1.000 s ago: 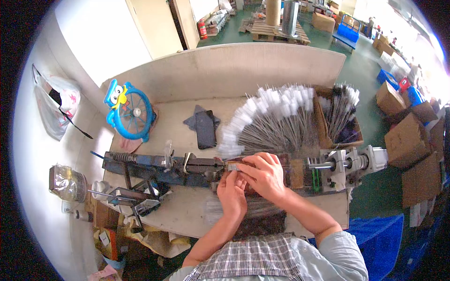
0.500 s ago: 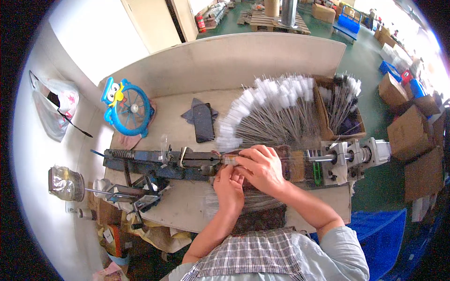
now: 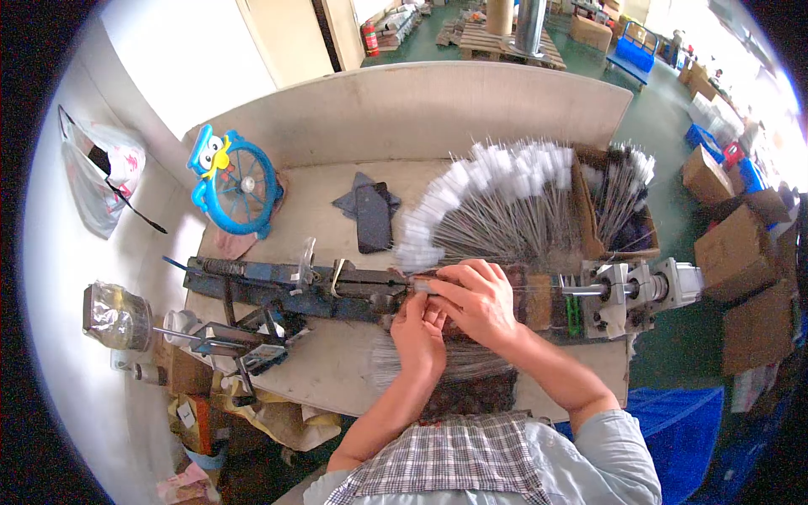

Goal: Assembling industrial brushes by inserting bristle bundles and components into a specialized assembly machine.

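Note:
Both hands meet at the middle of a long bench machine [image 3: 353, 283]. My right hand [image 3: 478, 305] is closed, thumb and fingers pinched at a small white bristle tuft [image 3: 420, 286] beside the machine's dark clamp. Just below it, my left hand [image 3: 420, 338] is closed too, its fingertips raised against the tuft's underside. Thin wires run rightward from behind my right hand toward the metal spindle [image 3: 582, 290]. My fingers hide most of the tuft. Loose bare wires [image 3: 475, 364] lie beneath my wrists.
A fan of white-tipped wire brushes [image 3: 497, 198] lies behind my hands, with a carton [image 3: 593, 244] of more brushes to its right. A phone [image 3: 374, 219] and a blue toy-shaped fan [image 3: 236, 189] sit farther left. The motor end [image 3: 677, 284] closes off the right.
The whole view has shifted slightly. Both hands stay at the clamp, and less of the white tuft shows between my fingers.

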Available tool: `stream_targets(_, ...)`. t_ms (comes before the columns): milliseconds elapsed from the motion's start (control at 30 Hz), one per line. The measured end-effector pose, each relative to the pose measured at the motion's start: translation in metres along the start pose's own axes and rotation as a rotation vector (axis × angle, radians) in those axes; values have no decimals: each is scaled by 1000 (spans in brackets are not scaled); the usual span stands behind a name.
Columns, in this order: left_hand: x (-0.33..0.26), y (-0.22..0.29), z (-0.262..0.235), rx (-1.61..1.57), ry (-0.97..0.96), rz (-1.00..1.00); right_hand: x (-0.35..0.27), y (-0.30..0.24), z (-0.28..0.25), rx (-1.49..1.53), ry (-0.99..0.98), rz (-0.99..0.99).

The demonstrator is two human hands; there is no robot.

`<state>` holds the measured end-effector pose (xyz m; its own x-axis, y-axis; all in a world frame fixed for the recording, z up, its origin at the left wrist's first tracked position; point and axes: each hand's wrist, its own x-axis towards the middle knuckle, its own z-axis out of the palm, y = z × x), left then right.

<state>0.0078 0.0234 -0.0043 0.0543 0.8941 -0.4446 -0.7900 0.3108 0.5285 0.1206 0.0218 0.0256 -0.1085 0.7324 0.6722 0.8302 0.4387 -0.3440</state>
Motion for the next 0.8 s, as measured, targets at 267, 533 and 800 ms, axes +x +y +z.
stream_targets(267, 1, -1, 0, 27, -122, 59, 1, 3, -4, 57, -64, 41)
stream_targets(533, 4, -5, -2, 87, -82, 65, -5, 5, -4, 3, -69, 39)
stream_targets(800, 4, -4, -11, -7, -133, 27, -9, 4, 4, 42, -30, 43)
